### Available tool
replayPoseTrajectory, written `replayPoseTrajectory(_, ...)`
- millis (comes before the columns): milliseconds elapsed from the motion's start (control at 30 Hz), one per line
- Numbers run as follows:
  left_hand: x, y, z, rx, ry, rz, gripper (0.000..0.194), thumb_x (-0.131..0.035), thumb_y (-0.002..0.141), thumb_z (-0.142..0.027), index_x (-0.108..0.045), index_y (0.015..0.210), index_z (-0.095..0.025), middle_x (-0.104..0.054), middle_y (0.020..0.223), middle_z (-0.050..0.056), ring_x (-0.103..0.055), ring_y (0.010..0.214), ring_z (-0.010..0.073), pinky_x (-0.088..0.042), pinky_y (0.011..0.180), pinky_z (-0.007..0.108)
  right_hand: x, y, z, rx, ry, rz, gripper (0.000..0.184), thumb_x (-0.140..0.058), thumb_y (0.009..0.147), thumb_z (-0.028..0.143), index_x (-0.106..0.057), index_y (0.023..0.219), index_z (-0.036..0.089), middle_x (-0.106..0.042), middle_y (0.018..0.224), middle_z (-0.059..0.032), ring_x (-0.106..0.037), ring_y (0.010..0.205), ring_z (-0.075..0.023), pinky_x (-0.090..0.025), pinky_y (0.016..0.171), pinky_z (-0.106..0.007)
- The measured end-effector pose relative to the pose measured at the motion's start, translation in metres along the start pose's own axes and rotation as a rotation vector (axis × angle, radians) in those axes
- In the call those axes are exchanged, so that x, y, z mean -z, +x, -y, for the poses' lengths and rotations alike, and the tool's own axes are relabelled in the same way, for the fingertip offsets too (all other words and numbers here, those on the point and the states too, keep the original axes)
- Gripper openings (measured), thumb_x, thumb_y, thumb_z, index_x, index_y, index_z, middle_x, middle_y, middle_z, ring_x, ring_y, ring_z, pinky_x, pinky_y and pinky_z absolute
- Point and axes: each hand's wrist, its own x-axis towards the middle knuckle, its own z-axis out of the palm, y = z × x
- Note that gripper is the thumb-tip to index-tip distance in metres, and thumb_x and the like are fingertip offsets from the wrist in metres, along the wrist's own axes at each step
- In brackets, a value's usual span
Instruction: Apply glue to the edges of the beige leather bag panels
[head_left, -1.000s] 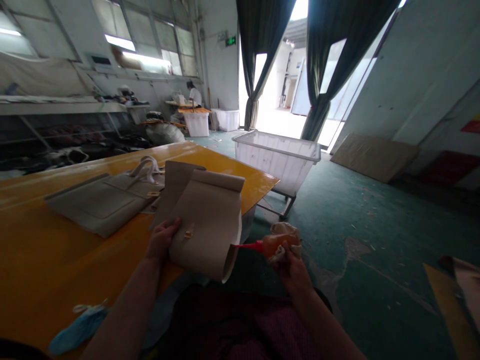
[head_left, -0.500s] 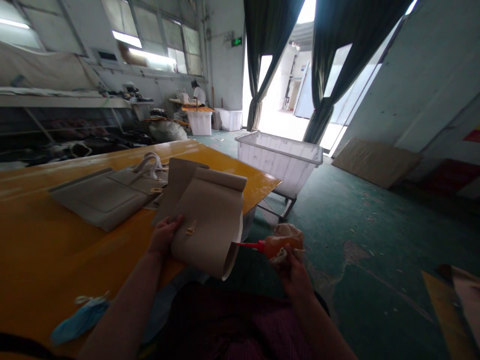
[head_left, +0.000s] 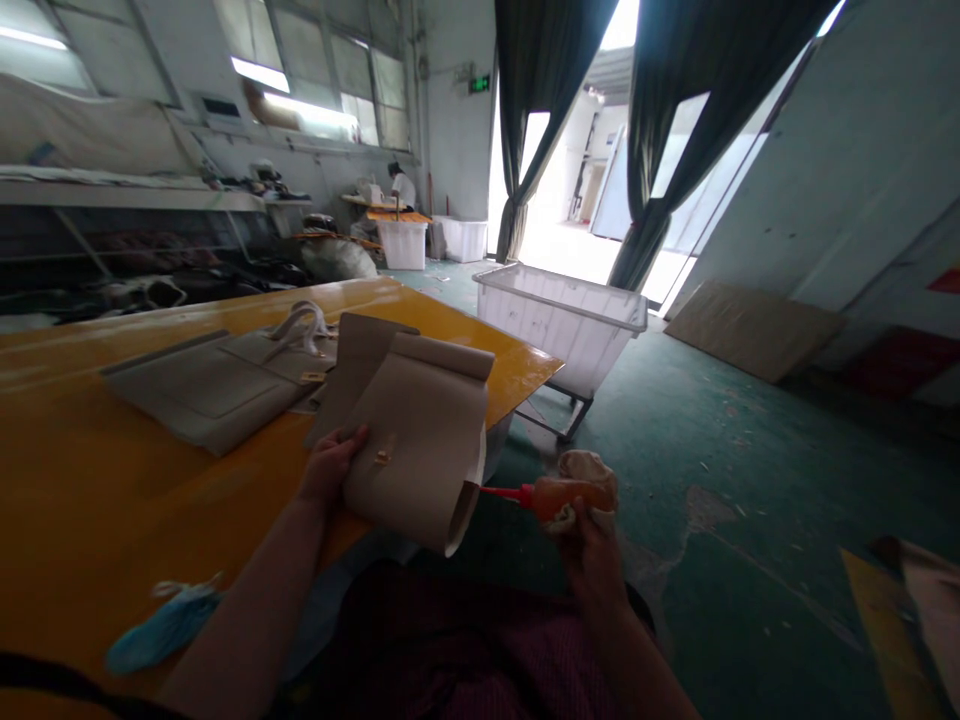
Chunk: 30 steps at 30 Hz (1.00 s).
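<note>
My left hand (head_left: 330, 468) grips the left edge of a beige leather panel (head_left: 420, 440) with a small gold clasp, held bent over the near edge of the yellow table (head_left: 112, 500). My right hand (head_left: 585, 535) is closed around an orange squeeze bottle (head_left: 570, 494) wrapped in a cloth. Its red nozzle points left and touches the panel's curled right edge. A flat grey bag (head_left: 210, 385) with handles lies on the table behind the panel.
A blue face mask (head_left: 161, 625) lies at the table's near edge. A white plastic bin on a trolley (head_left: 562, 320) stands beyond the table's corner. Another person sits at a far bench (head_left: 401, 190). Boards lean on the right wall (head_left: 750, 325).
The bottle and my right hand have shifted slightly right and down. The panel stays in my left hand; the view has drifted a little.
</note>
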Motion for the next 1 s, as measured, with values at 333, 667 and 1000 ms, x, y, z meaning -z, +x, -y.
replayPoseTrajectory(333, -0.006, -0.004, -0.004, 0.003, -0.044, 0.005, 0.021, -0.079, 0.068, -0.022, -0.069, 0.085, -0.012, -0.073, 0.077, 0.006, -0.065, 0.059, 0.0159, -0.054, 0.052, 0.022, -0.004, -0.002, 0.005, 0.035, -0.009, 0.004, 0.071, -0.094, 0.047, 0.038, -0.064, 0.109, 0.021, -0.066, 0.092, 0.0014, -0.063, 0.075, -0.0145, -0.054, 0.052, -0.02)
replayPoseTrajectory(667, -0.01, -0.009, -0.009, 0.028, -0.017, -0.002, 0.02, -0.078, 0.071, -0.021, -0.068, 0.086, -0.011, -0.073, 0.079, 0.007, -0.065, 0.059, 0.0161, -0.055, 0.055, 0.024, 0.007, -0.005, -0.008, 0.087, -0.081, -0.022, 0.076, -0.094, 0.046, 0.033, -0.063, 0.115, 0.023, -0.066, 0.107, -0.0015, -0.063, 0.084, -0.0149, -0.057, 0.063, -0.022)
replayPoseTrajectory(1000, -0.004, -0.003, -0.003, 0.02, -0.05, 0.041, 0.027, -0.082, 0.066, -0.025, -0.07, 0.086, -0.011, -0.073, 0.078, 0.007, -0.066, 0.058, 0.0169, -0.056, 0.054, 0.024, 0.0, -0.002, -0.003, 0.131, -0.035, 0.031, 0.07, -0.092, 0.053, 0.034, -0.063, 0.115, 0.022, -0.064, 0.103, 0.0, -0.062, 0.083, -0.0142, -0.056, 0.063, -0.022)
